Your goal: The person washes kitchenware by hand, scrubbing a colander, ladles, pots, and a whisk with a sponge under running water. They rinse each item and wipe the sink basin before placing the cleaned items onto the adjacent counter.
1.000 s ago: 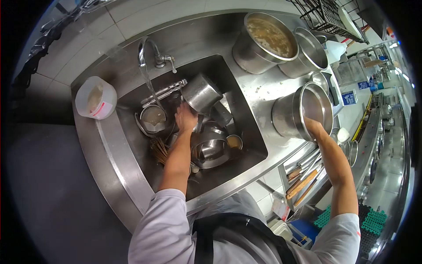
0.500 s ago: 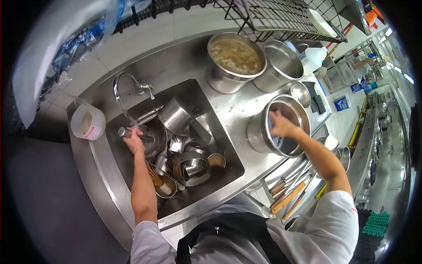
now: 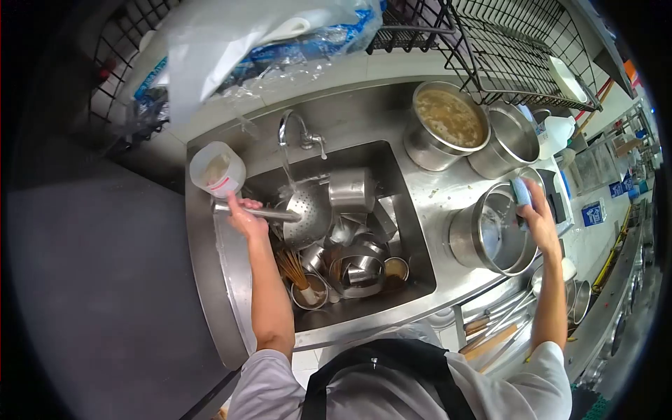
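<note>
My left hand point(image 3: 246, 218) is closed around the thick metal handle of a perforated skimmer point(image 3: 309, 214) over the sink. Water from the running faucet point(image 3: 292, 127) falls onto its round bowl with holes. My right hand point(image 3: 540, 215) grips a sponge point(image 3: 521, 199), bluish with a green side, at the rim of a steel pot point(image 3: 463, 241). That pot lies tilted on the counter, with some cloudy liquid visible inside. Under the skimmer, the sink point(image 3: 418, 269) holds steel pans, containers and a cup with thin wooden sticks point(image 3: 297, 270).
A pot of brownish liquid point(image 3: 432, 150) stands at the back beside another steel pot point(image 3: 493, 162). A white plastic tub point(image 3: 222, 183) sits at the sink's left corner. Wire racks point(image 3: 518, 70) hang above. Long-handled utensils point(image 3: 500, 336) lie lower right.
The skimmer has come up from among the dishes, its holed bowl now showing under the water. My right hand has come out of the pot with the sponge. The view has shifted.
</note>
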Demonstrator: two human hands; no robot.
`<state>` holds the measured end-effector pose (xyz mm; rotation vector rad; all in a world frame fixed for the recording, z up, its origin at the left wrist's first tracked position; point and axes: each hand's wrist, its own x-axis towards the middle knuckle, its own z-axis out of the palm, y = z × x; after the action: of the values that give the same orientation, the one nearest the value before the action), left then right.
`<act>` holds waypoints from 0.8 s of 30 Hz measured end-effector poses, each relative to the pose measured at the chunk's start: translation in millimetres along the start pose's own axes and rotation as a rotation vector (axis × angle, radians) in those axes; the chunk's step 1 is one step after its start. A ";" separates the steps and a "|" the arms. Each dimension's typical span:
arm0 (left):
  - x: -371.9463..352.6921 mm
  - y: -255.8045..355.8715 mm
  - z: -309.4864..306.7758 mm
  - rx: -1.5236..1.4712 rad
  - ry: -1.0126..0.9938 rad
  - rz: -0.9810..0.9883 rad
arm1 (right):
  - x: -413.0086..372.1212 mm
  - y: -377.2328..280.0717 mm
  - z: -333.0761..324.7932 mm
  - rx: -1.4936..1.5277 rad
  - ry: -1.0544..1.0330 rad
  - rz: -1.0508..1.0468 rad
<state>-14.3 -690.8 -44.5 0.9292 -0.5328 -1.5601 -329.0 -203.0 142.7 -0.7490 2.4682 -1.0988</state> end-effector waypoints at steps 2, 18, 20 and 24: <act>-5.7 31.4 6.8 -0.053 0.117 -0.001 | -17.0 -40.2 43.3 0.187 0.072 -0.108; -84.2 150.0 -70.7 -0.424 0.149 0.068 | 132.9 -74.9 514.2 0.760 -0.298 0.107; -79.0 142.5 -72.0 -0.399 0.161 0.155 | 96.5 -68.5 537.4 0.468 -0.080 0.128; -71.2 112.7 -72.4 -0.335 0.201 0.204 | -20.7 -131.2 501.2 0.179 0.331 -0.512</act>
<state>111.2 -634.4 19.5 0.7382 -0.2068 -1.3042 -21.1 -556.4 -79.1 -1.2738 2.4483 -1.7223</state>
